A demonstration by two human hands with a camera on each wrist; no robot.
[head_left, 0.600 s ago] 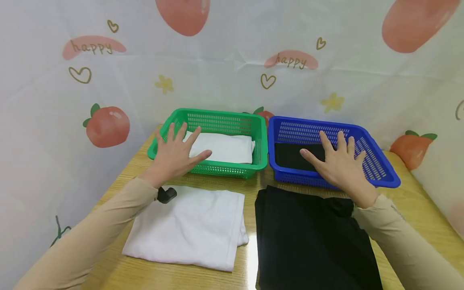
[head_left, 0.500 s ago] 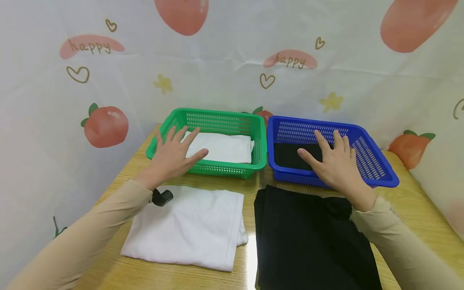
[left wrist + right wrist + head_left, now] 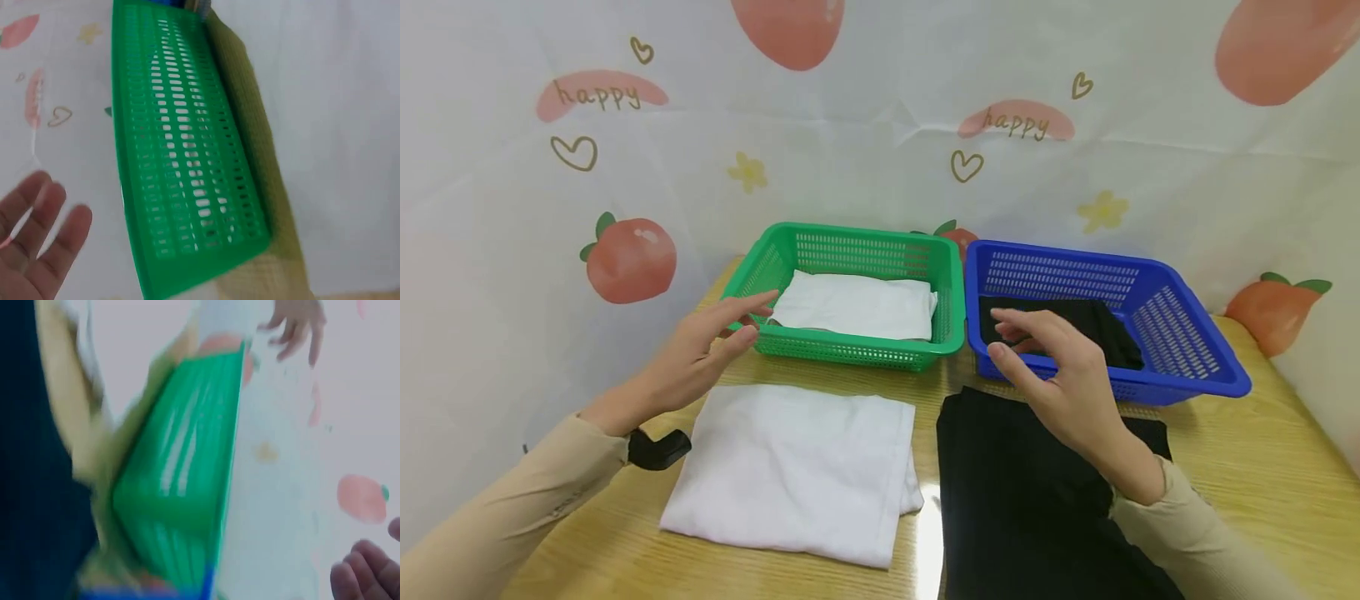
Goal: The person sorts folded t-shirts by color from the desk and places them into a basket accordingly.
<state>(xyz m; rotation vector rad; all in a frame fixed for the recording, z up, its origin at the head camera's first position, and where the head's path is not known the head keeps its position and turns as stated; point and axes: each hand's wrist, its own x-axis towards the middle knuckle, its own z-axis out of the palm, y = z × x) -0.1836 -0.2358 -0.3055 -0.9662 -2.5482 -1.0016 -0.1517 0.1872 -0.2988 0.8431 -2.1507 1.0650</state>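
Note:
My left hand [image 3: 688, 358] hovers at the near left corner of the green basket [image 3: 850, 343], fingers relaxed and holding nothing. A folded white cloth [image 3: 857, 304] lies inside that basket, and a larger white cloth [image 3: 797, 471] is spread on the table before it. My right hand [image 3: 1067, 392] is in the air over the black cloth [image 3: 1015, 500], its fingers loosely bent and nothing in them. Behind it, the blue basket [image 3: 1195, 333] contains a folded black cloth [image 3: 1105, 333]. In the left wrist view, fingers [image 3: 62, 244] show beside the green basket.
Both baskets stand side by side at the back of the wooden table [image 3: 1255, 467]. A white backdrop sheet [image 3: 865, 100] with fruit, hearts and lettering hangs behind them. A black strap [image 3: 658, 450] is on the left wrist. The right wrist view is blurred.
Both hands were spread flat in front of and over the baskets. They have turned sideways with fingers drawn together; the left has moved left and down, the right a little down. The cloths stay put.

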